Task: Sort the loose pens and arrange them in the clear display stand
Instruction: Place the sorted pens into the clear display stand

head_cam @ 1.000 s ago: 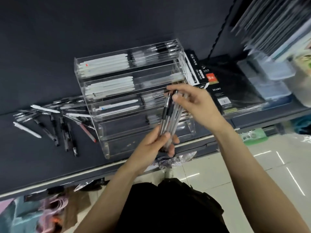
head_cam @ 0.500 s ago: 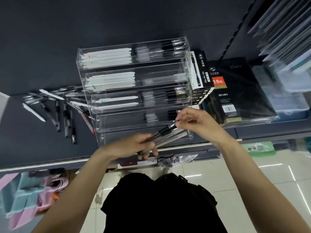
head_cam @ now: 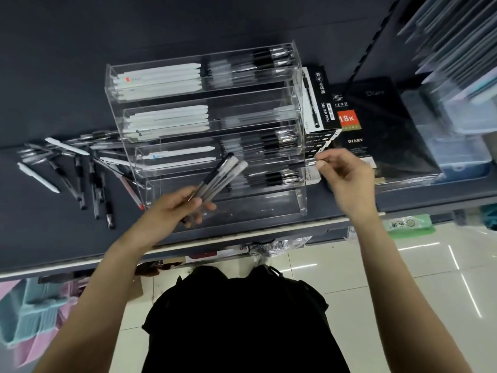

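A clear tiered display stand (head_cam: 298,76) sits on the dark shelf (head_cam: 53,232). White pens (head_cam: 161,79) fill its left compartments and clear pens with black grips (head_cam: 269,63) fill the right ones. My left hand (head_cam: 174,211) grips a small bundle of clear pens (head_cam: 220,176) in front of the lower tiers, tips pointing up and right. At the stand's right edge, my right hand (head_cam: 347,179) pinches what looks like the end of one clear pen, blurred against the third tier. Several loose pens (head_cam: 80,170) lie on the shelf to the stand's left.
A gel ink pen box (head_cam: 317,98) and a black diary (head_cam: 382,125) lie right of the stand. Clear plastic boxes (head_cam: 457,149) sit further right, with hanging folders above them. The shelf's front edge (head_cam: 242,236) runs below my hands. Pastel baskets (head_cam: 32,313) are at lower left.
My right hand drew away from the bundle and moved right to the stand's right edge. My left hand lowered the bundle and tilted it to a slant.
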Demonstrator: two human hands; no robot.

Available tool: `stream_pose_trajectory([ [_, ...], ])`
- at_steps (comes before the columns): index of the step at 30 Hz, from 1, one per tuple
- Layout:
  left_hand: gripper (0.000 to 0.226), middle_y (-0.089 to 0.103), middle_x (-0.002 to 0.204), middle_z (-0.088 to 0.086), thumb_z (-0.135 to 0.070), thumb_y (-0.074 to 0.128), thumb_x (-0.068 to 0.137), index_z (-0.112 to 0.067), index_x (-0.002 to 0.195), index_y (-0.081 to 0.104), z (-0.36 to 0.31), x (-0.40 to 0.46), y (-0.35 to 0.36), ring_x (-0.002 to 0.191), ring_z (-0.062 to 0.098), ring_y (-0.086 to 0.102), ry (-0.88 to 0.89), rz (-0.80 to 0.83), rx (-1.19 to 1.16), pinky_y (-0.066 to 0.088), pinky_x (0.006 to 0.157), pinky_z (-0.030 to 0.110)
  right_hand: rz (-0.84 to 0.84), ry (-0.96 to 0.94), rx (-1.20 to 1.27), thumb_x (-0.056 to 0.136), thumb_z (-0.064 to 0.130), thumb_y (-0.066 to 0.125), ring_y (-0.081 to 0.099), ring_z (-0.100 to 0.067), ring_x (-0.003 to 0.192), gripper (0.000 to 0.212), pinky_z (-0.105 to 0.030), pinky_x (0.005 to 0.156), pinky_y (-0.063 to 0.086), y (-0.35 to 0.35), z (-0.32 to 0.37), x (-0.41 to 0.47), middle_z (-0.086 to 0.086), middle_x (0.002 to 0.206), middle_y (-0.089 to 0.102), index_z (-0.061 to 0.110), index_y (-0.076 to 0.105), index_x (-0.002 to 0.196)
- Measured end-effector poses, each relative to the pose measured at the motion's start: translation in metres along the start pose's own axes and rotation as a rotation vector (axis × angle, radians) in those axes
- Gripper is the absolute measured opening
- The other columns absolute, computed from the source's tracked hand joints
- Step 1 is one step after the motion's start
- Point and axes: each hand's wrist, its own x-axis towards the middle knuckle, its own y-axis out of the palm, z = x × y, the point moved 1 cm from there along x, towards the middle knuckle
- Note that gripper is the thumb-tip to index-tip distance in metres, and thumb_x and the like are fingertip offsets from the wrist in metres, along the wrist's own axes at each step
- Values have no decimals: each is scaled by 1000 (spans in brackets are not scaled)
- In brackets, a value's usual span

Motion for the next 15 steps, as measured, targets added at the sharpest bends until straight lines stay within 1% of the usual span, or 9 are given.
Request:
stream_pose_trajectory([
  [2, 23, 72, 81, -14, -8, 41, 98, -17, 110, 58, 0, 1, -3, 59, 1, 56, 12, -41, -12, 44, 56, 13, -9, -52, -103, 87, 13, 66, 56, -15, 61, 12, -24, 58, 45, 13, 0, -1, 2, 71, 63, 24, 67, 93],
  [3, 24, 72, 82, -14, -8, 41, 98, -18, 110, 58, 1, 1, -5, 59, 1, 56, 14, -59, -18, 45, 56, 13, -13, -78, -140, 87, 14, 66, 52, -11, 56, 11, -21, 55, 42, 19, 1, -2, 6, 68, 60, 24, 68, 92],
  [5, 23, 72, 88, -15, -9, 41, 98, -20, 109, 58, 3, 2, -7, 61, 1, 58, 18, -84, -4, 47, 56, 13, -14, -111, -164, 87, 15, 66, 51, -10, 55, 10, -15, 53, 37, 28, 4, -2, 11, 66, 57, 23, 68, 93],
  [6, 22, 72, 90, -16, -9, 42, 98, -20, 108, 58, 4, 3, -8, 62, 1, 58, 21, -93, 6, 48, 57, 13, -24, -114, -162, 88, 16, 65, 51, -12, 55, 9, -16, 52, 38, 30, 5, -3, 8, 67, 59, 22, 68, 94],
  [8, 21, 72, 92, -16, -10, 42, 98, -20, 106, 58, 6, 3, -9, 64, 1, 59, 33, -119, 11, 48, 57, 13, -35, -97, -113, 88, 17, 65, 54, -16, 59, 8, -24, 54, 42, 28, 6, -4, 0, 74, 65, 20, 69, 95],
  [9, 21, 71, 92, -16, -10, 42, 98, -20, 106, 58, 6, 3, -9, 64, 1, 59, 40, -134, 10, 48, 57, 13, -11, -89, -77, 88, 17, 65, 56, -17, 63, 9, -27, 56, 43, 25, 4, -7, -3, 79, 67, 19, 69, 96],
  [10, 21, 71, 92, -16, -10, 42, 98, -21, 106, 58, 7, 3, -10, 64, 1, 59, 46, -145, 3, 48, 56, 14, 33, -87, -52, 88, 16, 66, 57, -17, 65, 10, -27, 58, 43, 22, 2, -11, -4, 81, 68, 20, 68, 96],
  [12, 22, 72, 92, -15, -10, 42, 98, -22, 107, 58, 8, 3, -11, 64, 2, 59, 58, -157, -17, 47, 55, 14, 136, -88, -65, 86, 14, 66, 53, -10, 62, 12, -22, 57, 43, 17, -6, -24, -1, 76, 65, 20, 68, 96],
  [15, 23, 72, 94, -15, -11, 43, 98, -23, 109, 58, 10, 4, -11, 66, 3, 59, 69, -144, 13, 47, 56, 14, 211, -160, -246, 84, 12, 69, 50, -4, 56, 11, -15, 54, 42, 21, -18, -42, 10, 65, 57, 17, 70, 93],
])
